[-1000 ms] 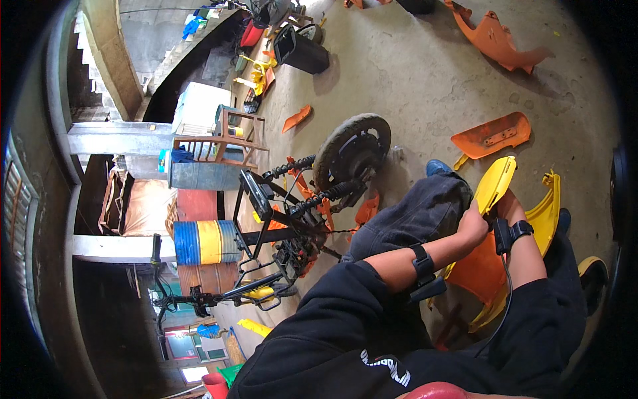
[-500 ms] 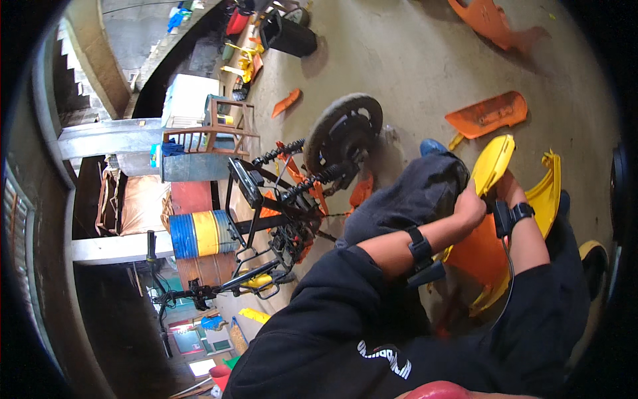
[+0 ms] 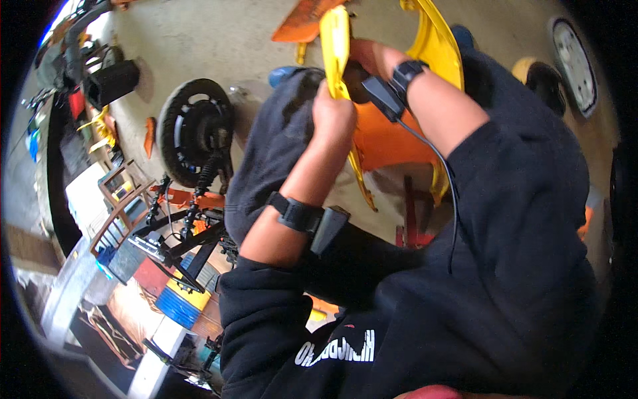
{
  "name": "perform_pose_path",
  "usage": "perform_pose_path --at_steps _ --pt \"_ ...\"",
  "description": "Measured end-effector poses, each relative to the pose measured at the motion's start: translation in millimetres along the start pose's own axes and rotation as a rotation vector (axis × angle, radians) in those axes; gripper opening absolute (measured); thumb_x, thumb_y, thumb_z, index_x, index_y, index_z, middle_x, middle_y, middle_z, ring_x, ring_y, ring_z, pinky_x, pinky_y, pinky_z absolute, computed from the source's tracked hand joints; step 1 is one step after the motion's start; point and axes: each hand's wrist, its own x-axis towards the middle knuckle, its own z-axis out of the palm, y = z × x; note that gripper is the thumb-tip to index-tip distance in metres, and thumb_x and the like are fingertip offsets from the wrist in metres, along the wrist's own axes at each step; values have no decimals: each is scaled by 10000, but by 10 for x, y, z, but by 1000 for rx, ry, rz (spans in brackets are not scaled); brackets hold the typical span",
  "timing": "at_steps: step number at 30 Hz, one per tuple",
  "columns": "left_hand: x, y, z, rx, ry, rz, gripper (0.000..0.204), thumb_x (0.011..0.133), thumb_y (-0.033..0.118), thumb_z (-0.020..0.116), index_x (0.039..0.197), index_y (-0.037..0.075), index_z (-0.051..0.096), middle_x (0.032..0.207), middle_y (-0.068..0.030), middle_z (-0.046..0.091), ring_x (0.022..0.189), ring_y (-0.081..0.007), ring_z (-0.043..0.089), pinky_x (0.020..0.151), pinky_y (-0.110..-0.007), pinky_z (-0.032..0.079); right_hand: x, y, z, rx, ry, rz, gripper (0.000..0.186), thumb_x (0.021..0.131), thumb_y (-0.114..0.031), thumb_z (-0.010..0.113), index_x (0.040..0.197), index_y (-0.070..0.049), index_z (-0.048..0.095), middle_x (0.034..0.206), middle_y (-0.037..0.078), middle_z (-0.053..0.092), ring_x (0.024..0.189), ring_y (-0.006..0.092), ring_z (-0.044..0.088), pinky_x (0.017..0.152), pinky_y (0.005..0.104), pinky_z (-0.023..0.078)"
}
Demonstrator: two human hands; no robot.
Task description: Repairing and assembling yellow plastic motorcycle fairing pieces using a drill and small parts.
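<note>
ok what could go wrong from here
The yellow panel could slip from the left hand and scrape the orange panel between the legs. The cable at the right wrist strap might snag on the curved yellow part. The orange piece near the left shoe could get stepped on.

One line of bold white lettering (image 3: 335, 351) stands across the front of the person's black sweatshirt (image 3: 432, 319), rising slightly toward the right of the view, with a small red mark (image 3: 350, 326) just above it. Folds in the cloth squeeze and bend its middle characters, while those toward its right end show larger and more plainly.
</note>
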Motion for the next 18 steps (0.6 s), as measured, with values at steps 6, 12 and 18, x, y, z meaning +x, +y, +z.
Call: perform_pose_path --at_steps 6,12,18 --pt "-183 281 186 -163 -129 -60 397 812 -55 417 1148 -6 623 946 -94 668 784 -208 618 688 -309 484 145 162 -578 57 173 -20 149 779 -240 662 764 -108 594 647 86 603 472 230 543 455 390 452" --pt "-216 300 152 -204 -160 -90 393 858 -123 445 1200 -13 602 1041 -123 701 931 -213 666 823 -309 513 182 143 -614 61 100 -16 165 786 -257 669 772 -104 611 645 79 610 469 222 546 451 376 453" --pt "-184 286 141 -232 -146 -97 430 845 -134 432 1215 -9 613 1019 -116 702 902 -201 668 807 -299 514 174 144 -644 66 60 -13 183 792 -275 676 781 -100 628 644 72 617 465 215 550 447 362 454"
